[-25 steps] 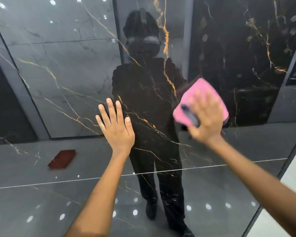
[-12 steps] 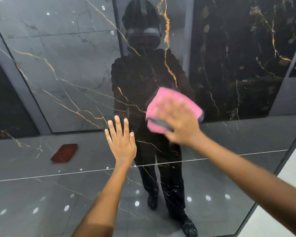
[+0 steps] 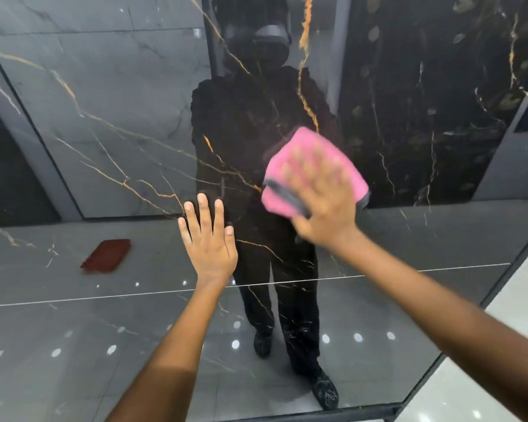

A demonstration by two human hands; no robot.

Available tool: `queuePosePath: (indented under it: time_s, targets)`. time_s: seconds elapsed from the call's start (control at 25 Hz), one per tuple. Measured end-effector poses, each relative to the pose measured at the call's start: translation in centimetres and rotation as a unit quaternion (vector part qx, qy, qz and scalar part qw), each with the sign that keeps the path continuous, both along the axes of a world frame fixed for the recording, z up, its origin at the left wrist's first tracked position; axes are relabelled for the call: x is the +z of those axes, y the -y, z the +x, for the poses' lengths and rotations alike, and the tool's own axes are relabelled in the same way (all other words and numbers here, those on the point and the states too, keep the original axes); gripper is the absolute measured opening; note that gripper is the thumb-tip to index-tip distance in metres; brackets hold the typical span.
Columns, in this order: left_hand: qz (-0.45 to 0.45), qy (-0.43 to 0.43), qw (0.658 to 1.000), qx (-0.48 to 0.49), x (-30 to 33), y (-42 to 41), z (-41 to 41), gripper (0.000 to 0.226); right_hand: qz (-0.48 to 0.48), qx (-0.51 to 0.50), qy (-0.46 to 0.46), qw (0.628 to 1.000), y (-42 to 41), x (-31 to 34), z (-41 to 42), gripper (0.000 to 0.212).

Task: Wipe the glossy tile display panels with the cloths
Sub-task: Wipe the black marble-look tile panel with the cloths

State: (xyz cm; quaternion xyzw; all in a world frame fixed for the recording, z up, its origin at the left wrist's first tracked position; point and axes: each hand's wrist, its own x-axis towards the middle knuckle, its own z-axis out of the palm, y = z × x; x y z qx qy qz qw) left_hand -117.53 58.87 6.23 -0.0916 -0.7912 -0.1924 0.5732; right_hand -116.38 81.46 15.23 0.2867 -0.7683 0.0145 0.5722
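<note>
Right hand [image 3: 320,205], fingers spread flat, presses pink cloth [image 3: 311,166] to panel [image 3: 104,117]; left hand [image 3: 209,242] flat, empty.

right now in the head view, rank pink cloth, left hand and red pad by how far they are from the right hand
1. pink cloth: pressed to the panel under the right hand.
2. left hand: flat on the panel, just to its left, slightly lower.
3. red pad: far left, seen as a reflection in the panel.
</note>
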Motion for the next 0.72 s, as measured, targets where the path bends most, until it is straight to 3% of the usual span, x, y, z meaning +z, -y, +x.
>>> queuePosePath:
  time_s: [0.04, 0.12, 0.2, 0.24, 0.32, 0.4, 0.48, 0.52, 0.56, 0.64, 0.68, 0.72]
  targets:
    - [-0.001, 0.000, 1.000, -0.003, 0.1, 0.0, -0.1, 0.053, 0.101, -0.001, 0.031, 0.994, 0.6, -4.1, 0.4, 0.080]
    - [0.004, 0.004, 1.000, -0.012, 0.1, 0.1, 0.0, 0.053, 0.343, -0.021, 0.094, 0.935, -0.3, -12.5, 2.3, 0.092]
    - [0.001, 0.004, 1.000, -0.011, -0.1, 0.1, 0.0, 0.053, 0.443, -0.022, 0.121, 0.888, -3.3, -14.9, 3.4, 0.096]
    - [0.000, 0.005, 1.000, -0.010, -0.2, 0.1, 0.0, 0.053, 0.438, 0.002, 0.107, 0.892, -4.9, -13.7, 3.1, 0.094]
    - [-0.001, 0.001, 1.000, -0.006, -0.2, 0.0, -0.1, 0.053, 0.319, 0.017, 0.046, 0.947, -7.7, -7.5, 2.1, 0.070]
    - [0.002, -0.004, 1.000, -0.002, -0.2, -0.1, -0.2, 0.054, 0.103, 0.007, 0.014, 0.995, -9.7, -0.9, 1.2, 0.050]
    - [0.000, -0.009, 1.000, 0.001, -0.1, -0.2, -0.2, 0.054, -0.088, -0.055, -0.003, 0.995, -9.2, -0.1, 0.7, 0.064]
    - [-0.001, -0.008, 1.000, 0.003, -0.1, -0.2, -0.2, 0.054, -0.099, -0.094, 0.009, 0.991, -8.4, -2.7, 0.8, 0.077]
    - [-0.002, -0.008, 1.000, 0.003, 0.0, -0.2, -0.2, 0.055, -0.032, -0.120, 0.036, 0.992, -7.4, -7.0, 1.3, 0.092]
    - [-0.003, -0.009, 1.000, -0.001, 0.0, -0.1, -0.1, 0.055, 0.244, -0.127, 0.088, 0.957, -7.0, -15.4, 2.9, 0.117]
    - [-0.005, -0.011, 1.000, -0.003, 0.0, -0.1, -0.1, 0.055, 0.352, -0.116, 0.106, 0.923, -7.8, -16.8, 3.6, 0.118]
    - [-0.007, -0.012, 1.000, -0.002, -0.1, -0.1, -0.1, 0.054, 0.401, -0.101, 0.089, 0.906, -8.9, -16.4, 3.6, 0.110]
